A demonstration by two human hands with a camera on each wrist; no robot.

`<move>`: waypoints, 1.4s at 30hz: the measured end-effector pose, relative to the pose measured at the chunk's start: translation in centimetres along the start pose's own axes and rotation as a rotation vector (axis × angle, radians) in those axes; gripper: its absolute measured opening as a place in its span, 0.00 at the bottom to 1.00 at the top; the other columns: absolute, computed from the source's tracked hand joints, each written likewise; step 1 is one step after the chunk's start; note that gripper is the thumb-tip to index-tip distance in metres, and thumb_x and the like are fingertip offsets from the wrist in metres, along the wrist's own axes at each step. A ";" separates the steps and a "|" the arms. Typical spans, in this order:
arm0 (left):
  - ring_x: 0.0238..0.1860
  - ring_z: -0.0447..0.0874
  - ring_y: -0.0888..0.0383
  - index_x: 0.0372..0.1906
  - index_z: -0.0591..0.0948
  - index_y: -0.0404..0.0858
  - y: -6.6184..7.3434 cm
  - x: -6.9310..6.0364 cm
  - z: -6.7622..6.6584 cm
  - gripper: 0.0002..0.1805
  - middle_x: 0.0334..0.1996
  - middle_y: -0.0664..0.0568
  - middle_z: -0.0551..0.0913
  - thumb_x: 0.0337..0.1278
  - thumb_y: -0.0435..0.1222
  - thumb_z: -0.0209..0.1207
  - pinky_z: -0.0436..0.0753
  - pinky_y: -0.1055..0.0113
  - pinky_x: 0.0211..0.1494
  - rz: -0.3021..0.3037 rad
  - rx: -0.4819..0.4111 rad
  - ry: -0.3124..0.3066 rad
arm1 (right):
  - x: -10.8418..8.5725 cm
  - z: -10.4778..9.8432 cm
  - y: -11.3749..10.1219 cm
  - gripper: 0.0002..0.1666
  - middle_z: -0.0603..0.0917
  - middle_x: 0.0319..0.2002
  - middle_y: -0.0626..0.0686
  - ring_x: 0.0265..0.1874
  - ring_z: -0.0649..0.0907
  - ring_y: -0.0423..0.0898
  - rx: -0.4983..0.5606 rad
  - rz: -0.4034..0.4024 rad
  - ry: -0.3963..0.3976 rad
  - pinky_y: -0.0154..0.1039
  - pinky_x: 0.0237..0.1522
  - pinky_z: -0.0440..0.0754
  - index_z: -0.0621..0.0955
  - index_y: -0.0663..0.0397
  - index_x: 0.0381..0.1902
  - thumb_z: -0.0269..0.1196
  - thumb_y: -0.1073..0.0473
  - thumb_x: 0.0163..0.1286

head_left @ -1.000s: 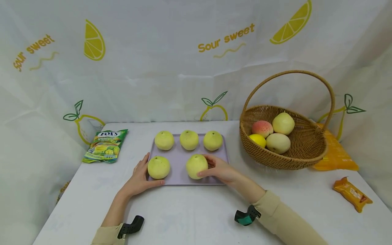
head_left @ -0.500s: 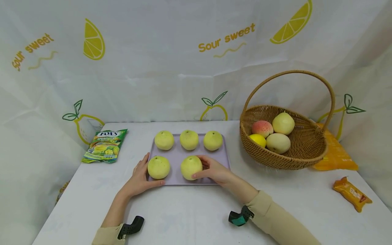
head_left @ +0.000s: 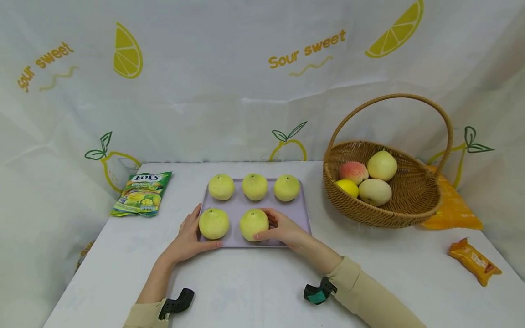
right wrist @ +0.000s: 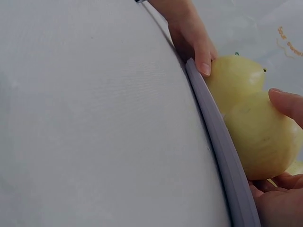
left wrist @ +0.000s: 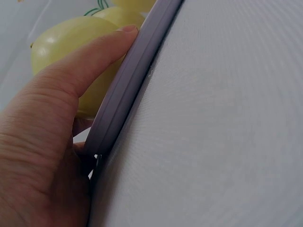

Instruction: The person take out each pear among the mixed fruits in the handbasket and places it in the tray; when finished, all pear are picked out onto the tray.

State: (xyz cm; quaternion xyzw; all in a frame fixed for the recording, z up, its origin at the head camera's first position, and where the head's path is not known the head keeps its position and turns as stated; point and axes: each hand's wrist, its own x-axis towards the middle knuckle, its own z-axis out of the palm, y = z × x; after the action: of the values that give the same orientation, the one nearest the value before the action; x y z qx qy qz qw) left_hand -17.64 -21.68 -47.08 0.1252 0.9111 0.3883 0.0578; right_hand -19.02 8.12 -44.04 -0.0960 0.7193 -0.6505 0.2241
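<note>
On a lilac tray (head_left: 238,210) sit three round yellow-green fruits (head_left: 254,187) in a back row and two in front. My right hand (head_left: 287,230) holds the front right fruit (head_left: 252,224) from its right side, thumb in front and fingers behind. The right wrist view shows that same fruit (right wrist: 260,137) low beside the tray rim (right wrist: 218,137). My left hand (head_left: 189,236) holds the tray's front left corner, its thumb along the front rim (left wrist: 120,85) and its fingers along the left side. Close to that hand is the front left fruit (head_left: 214,223).
A wicker basket (head_left: 418,193) at the back right bears a peach (head_left: 353,172), a lemon (head_left: 347,187) and two pale fruits. An orange bag (head_left: 455,209) lies behind it, a small orange packet (head_left: 475,260) in front. A green candy bag (head_left: 141,193) lies back left.
My right hand has moved a short way left over the tray with the front right fruit. The left hand has stayed at the tray corner. The head view has shifted slightly.
</note>
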 end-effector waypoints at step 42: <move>0.73 0.33 0.30 0.76 0.57 0.38 -0.2 -0.1 -0.1 0.57 0.77 0.37 0.40 0.43 0.55 0.72 0.37 0.31 0.68 0.019 0.012 0.001 | -5.1 -5.9 -2.8 0.27 0.70 0.65 0.66 0.61 0.74 0.57 -0.070 -0.092 -0.028 0.37 0.56 0.74 0.71 0.62 0.65 0.61 0.59 0.71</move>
State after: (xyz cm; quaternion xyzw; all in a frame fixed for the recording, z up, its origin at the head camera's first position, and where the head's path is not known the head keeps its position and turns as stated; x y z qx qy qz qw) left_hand -17.65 -21.92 -47.18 0.1340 0.9122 0.3836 0.0526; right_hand -17.53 15.20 -40.01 -0.1459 0.7334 -0.6329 0.2007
